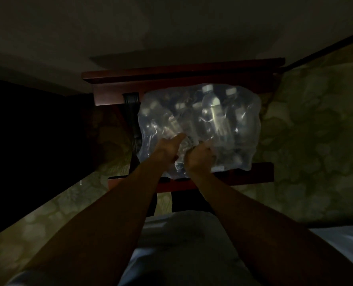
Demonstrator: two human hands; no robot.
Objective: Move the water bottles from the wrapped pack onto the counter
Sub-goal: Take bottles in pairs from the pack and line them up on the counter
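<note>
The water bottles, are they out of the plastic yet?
Not yet. The water bottles all look still inside the wrapped pack, which sits on a dark wooden stand. The left hand and right hand are gripping the plastic at its near edge. Every bottle still needs moving; no counter shows.

- The room is dim, and the wrap (200, 129) blurs the bottles (212, 112) into pale shapes; no count is possible.
- Fingertips of both the left hand (167, 149) and the right hand (198, 159) sink into crumpled plastic, so the grip is unclear.
- The stand (181, 75) under the pack is mostly covered.
- Both elbows are cut off by the bottom edge.
</note>
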